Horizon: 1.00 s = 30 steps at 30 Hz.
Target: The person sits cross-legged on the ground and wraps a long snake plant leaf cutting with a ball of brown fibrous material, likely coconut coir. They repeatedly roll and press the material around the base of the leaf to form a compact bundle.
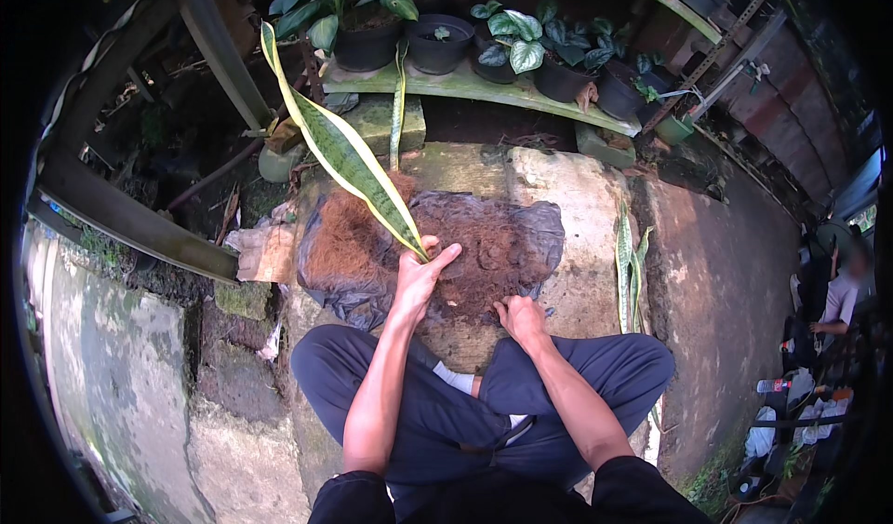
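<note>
My left hand grips the base of a long variegated snake plant leaf, which slants up and to the left. Its yellow margins surround a banded green middle. Below that hand lies a dark plastic sheet heaped with brown potting soil and, on its left, reddish coconut fibre. My right hand is at the near edge of the soil with its fingers curled. Whether anything is pinched in its fingertips cannot be seen.
A low board shelf across the back holds several black plant pots. Another snake plant leaf stands behind the fibre. More snake plant leaves lie by my right knee. A metal frame is at left; a person sits far right.
</note>
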Each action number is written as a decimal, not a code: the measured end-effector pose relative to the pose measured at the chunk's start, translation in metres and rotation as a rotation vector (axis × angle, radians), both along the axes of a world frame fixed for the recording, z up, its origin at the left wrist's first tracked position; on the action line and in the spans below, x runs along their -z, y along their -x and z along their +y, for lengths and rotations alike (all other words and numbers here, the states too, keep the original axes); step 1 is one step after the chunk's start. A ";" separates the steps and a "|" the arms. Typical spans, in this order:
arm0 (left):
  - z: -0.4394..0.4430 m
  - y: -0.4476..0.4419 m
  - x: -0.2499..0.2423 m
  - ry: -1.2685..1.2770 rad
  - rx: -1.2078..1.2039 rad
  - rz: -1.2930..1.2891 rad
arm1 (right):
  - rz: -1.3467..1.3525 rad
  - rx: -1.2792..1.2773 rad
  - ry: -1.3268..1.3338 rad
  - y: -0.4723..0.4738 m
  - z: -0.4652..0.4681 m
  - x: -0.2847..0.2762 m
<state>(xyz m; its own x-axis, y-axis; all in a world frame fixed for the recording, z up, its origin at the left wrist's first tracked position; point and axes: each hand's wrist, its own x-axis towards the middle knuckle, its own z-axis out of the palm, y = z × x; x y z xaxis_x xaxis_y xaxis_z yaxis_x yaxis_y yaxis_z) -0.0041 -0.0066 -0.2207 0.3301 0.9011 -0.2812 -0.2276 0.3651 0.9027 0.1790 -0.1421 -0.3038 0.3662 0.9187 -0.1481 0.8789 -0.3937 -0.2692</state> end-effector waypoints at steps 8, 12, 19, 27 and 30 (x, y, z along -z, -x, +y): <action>-0.002 -0.002 -0.005 0.017 0.016 0.022 | -0.094 -0.053 0.103 0.013 0.001 -0.003; -0.001 -0.001 -0.002 -0.008 0.004 0.024 | -0.011 -0.001 0.011 0.001 -0.004 0.012; -0.001 -0.001 -0.001 0.016 0.014 0.013 | 0.712 0.247 -0.008 -0.021 0.000 0.028; -0.001 -0.001 0.002 0.000 -0.007 -0.005 | 1.376 0.429 -0.118 -0.023 0.010 -0.012; -0.001 0.001 -0.001 -0.003 0.008 0.001 | 1.501 0.448 -0.222 -0.025 0.012 -0.017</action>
